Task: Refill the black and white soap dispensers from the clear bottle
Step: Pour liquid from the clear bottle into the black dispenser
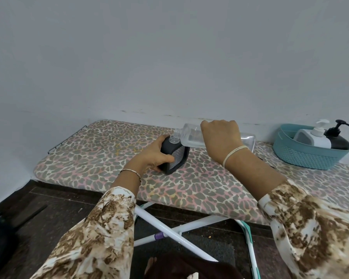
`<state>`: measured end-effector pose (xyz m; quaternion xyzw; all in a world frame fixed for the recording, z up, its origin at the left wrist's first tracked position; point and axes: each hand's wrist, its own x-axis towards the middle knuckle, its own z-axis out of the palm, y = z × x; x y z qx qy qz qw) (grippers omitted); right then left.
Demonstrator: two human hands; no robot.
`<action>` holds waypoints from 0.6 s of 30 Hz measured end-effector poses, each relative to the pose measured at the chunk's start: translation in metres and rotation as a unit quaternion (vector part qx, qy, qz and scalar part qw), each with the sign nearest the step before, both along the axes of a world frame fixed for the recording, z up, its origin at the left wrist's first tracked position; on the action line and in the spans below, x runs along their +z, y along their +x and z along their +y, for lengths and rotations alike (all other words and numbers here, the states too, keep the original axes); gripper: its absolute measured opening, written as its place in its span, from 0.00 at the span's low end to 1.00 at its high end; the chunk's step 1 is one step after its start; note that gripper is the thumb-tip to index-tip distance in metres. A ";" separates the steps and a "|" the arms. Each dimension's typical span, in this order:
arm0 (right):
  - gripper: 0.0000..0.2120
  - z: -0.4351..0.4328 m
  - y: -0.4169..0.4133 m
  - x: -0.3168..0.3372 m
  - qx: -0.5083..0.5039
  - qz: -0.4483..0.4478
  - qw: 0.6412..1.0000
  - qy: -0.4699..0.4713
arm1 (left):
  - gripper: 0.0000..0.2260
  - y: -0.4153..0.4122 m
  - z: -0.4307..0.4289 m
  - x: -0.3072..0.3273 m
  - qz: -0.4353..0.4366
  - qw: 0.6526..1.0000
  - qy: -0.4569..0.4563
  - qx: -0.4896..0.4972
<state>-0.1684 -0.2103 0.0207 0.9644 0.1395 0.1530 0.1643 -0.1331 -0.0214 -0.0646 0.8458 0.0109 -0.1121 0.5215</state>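
Observation:
A black soap dispenser (177,158) with its pump off stands on the leopard-print ironing board (93,158). My left hand (151,156) grips its left side. My right hand (220,137) holds the clear bottle (189,135) tipped almost flat, its open neck right over the dispenser's clear threaded mouth (174,140). A white dispenser (312,137) and another black dispenser (338,139), both with pumps on, stand in the teal basket (302,156) at the far right.
The board stands against a grey-white wall, its wire rest (67,138) at the left end. White crossed legs (175,232) show below the near edge, over a dark floor. A dark object (0,234) lies on the floor at the left.

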 end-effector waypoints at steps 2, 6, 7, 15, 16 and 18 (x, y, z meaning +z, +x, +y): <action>0.11 0.000 0.000 0.000 -0.002 0.001 1.000 0.000 | 0.33 0.000 0.000 0.000 0.000 1.000 -0.001 0.000; 0.10 0.000 -0.001 0.000 -0.004 0.008 1.000 0.002 | 0.33 0.001 0.000 -0.001 -0.004 1.000 -0.003 -0.004; 0.10 0.000 -0.001 0.000 -0.004 0.009 1.000 0.003 | 0.32 0.001 0.000 -0.001 -0.005 1.000 -0.004 -0.002; 0.10 0.000 -0.001 0.000 -0.008 0.011 1.000 -0.001 | 0.31 0.001 0.000 -0.002 -0.002 1.000 -0.008 0.004; 0.10 0.000 -0.001 0.000 -0.008 0.011 1.000 -0.001 | 0.31 0.002 0.000 -0.003 -0.003 1.000 -0.007 0.004; 0.10 0.000 -0.002 0.001 -0.007 0.010 1.000 0.000 | 0.32 0.002 0.000 -0.003 -0.002 1.000 -0.005 0.005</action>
